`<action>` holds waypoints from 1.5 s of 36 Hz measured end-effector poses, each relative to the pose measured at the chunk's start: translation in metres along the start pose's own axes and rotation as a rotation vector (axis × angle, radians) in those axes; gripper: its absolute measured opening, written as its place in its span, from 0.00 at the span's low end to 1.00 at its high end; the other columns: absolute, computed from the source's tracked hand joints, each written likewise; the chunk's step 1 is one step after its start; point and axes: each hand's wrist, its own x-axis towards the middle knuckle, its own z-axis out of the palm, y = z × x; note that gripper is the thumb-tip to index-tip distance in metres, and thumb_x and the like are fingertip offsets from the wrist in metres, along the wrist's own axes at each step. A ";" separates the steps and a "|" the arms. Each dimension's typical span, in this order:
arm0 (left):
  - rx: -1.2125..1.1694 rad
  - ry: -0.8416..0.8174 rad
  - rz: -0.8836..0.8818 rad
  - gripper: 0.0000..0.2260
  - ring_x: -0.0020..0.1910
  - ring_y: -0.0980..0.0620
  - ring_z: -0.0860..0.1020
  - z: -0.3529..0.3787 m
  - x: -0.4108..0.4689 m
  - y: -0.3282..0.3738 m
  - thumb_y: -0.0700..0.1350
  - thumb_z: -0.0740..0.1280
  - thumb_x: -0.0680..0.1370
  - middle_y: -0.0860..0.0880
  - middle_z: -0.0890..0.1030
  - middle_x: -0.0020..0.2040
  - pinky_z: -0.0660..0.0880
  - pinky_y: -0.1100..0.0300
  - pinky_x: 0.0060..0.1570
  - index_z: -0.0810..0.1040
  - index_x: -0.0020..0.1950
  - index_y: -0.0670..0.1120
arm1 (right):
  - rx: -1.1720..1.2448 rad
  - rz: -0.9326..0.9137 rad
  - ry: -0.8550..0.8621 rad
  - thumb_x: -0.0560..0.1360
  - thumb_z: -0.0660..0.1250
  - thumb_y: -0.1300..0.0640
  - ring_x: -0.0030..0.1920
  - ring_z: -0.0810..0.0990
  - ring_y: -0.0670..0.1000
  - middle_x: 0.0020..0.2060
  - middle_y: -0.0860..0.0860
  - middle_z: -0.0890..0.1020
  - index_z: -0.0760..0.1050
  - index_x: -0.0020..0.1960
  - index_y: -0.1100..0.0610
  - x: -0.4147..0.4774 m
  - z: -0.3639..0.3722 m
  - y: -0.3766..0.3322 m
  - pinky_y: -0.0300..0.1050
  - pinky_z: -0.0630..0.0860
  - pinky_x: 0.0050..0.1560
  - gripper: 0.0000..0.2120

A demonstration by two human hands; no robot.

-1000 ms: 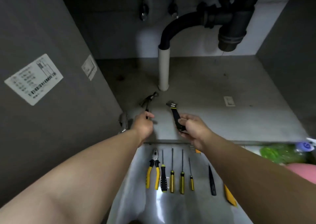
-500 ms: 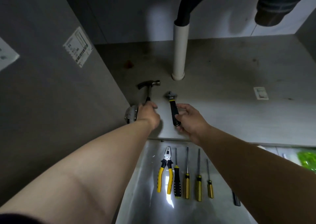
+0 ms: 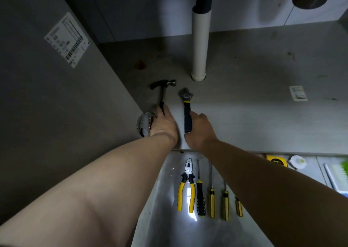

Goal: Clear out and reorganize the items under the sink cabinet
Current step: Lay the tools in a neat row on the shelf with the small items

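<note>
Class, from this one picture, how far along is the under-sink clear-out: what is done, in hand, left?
Done: pliers and screwdrivers lie in a row outside the cabinet. In hand: the left hand grips the hammer, the right hand the adjustable wrench, both lying inside it. Left: probably placing these two.

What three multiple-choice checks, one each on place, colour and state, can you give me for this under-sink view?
1. On the cabinet floor, the hammer lies:
A. left of the wrench
B. right of it
C. on top of it

2. The handles of the pliers are:
A. red
B. yellow
C. blue

3. The right hand:
A. hangs open
B. holds the pliers
C. grips the wrench's handle

Answers:
1 A: the wrench lies to the hammer's right, apart from it.
2 B: both handles show yellow.
3 C: its fingers curl round the dark handle.
</note>
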 end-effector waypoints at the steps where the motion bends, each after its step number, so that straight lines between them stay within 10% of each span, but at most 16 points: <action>1: 0.017 -0.006 0.007 0.33 0.78 0.40 0.62 0.000 -0.001 0.000 0.34 0.54 0.82 0.40 0.42 0.83 0.64 0.50 0.73 0.40 0.83 0.41 | -0.022 -0.015 0.004 0.73 0.67 0.66 0.59 0.75 0.62 0.60 0.59 0.71 0.67 0.72 0.58 -0.001 0.001 -0.001 0.53 0.77 0.61 0.28; 16: 0.263 0.016 0.144 0.25 0.78 0.28 0.53 0.016 0.002 -0.004 0.38 0.53 0.81 0.26 0.54 0.77 0.55 0.40 0.77 0.56 0.77 0.28 | -0.244 -0.229 0.084 0.73 0.67 0.68 0.58 0.73 0.58 0.63 0.56 0.72 0.72 0.69 0.60 -0.008 0.015 0.004 0.50 0.74 0.61 0.24; 25: -0.307 0.194 0.231 0.25 0.69 0.37 0.69 0.003 -0.033 -0.015 0.34 0.66 0.76 0.38 0.63 0.74 0.66 0.51 0.68 0.66 0.72 0.41 | -0.232 -0.281 0.004 0.75 0.67 0.66 0.64 0.75 0.59 0.69 0.56 0.74 0.71 0.72 0.58 -0.007 0.011 0.006 0.51 0.72 0.66 0.26; 32: -0.109 0.360 0.545 0.17 0.56 0.47 0.71 0.031 -0.079 -0.030 0.39 0.67 0.74 0.48 0.70 0.57 0.73 0.53 0.55 0.70 0.61 0.48 | -0.174 -0.150 0.081 0.78 0.61 0.64 0.57 0.78 0.58 0.65 0.54 0.71 0.74 0.67 0.56 -0.059 0.001 0.033 0.54 0.78 0.59 0.18; 36: -0.047 0.064 0.721 0.08 0.51 0.45 0.77 0.059 -0.096 -0.041 0.50 0.58 0.84 0.48 0.74 0.53 0.76 0.50 0.48 0.72 0.57 0.48 | -0.175 -0.080 0.088 0.76 0.61 0.63 0.49 0.80 0.60 0.55 0.55 0.76 0.76 0.56 0.57 -0.096 0.007 0.060 0.55 0.78 0.50 0.10; 42: -0.026 -0.493 0.291 0.22 0.59 0.41 0.78 0.092 -0.105 -0.040 0.59 0.63 0.81 0.43 0.76 0.61 0.76 0.50 0.53 0.67 0.67 0.46 | -0.227 0.105 -0.129 0.78 0.62 0.59 0.49 0.81 0.56 0.50 0.54 0.80 0.75 0.54 0.54 -0.125 0.026 0.105 0.54 0.80 0.52 0.06; 54: -0.260 -0.475 -0.071 0.30 0.61 0.44 0.77 0.128 -0.108 -0.019 0.55 0.74 0.73 0.43 0.72 0.63 0.78 0.52 0.57 0.66 0.68 0.43 | -0.315 0.263 -0.289 0.72 0.71 0.47 0.52 0.83 0.58 0.50 0.55 0.83 0.79 0.54 0.54 -0.124 0.084 0.109 0.48 0.79 0.48 0.15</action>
